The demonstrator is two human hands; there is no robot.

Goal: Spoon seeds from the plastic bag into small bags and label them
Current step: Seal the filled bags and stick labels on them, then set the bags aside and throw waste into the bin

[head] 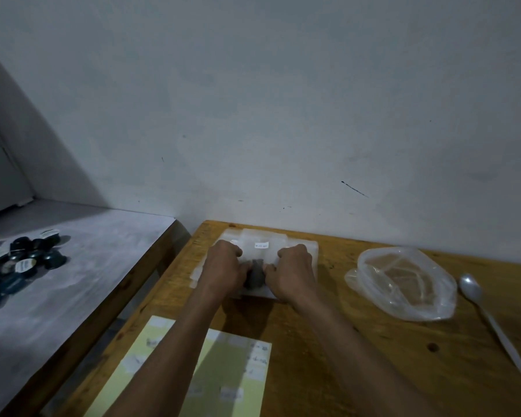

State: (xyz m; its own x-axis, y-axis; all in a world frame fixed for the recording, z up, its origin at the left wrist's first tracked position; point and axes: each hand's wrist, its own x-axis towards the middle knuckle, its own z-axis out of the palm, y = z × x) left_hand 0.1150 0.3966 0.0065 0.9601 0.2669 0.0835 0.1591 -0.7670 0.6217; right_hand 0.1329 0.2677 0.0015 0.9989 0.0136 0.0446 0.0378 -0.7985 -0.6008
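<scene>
left hand (227,267): bare, no rings | right hand (291,270): bare | forearms: no sleeves

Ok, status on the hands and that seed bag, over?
Both hands, left and right, pinching small filled bag over stack of small bags. Plastic bag and spoon idle at right. Nothing blocking.

One head-worn wide-angle view looks forward and down from close above the desk (343,341), facing the wall (253,100) behind it.
</scene>
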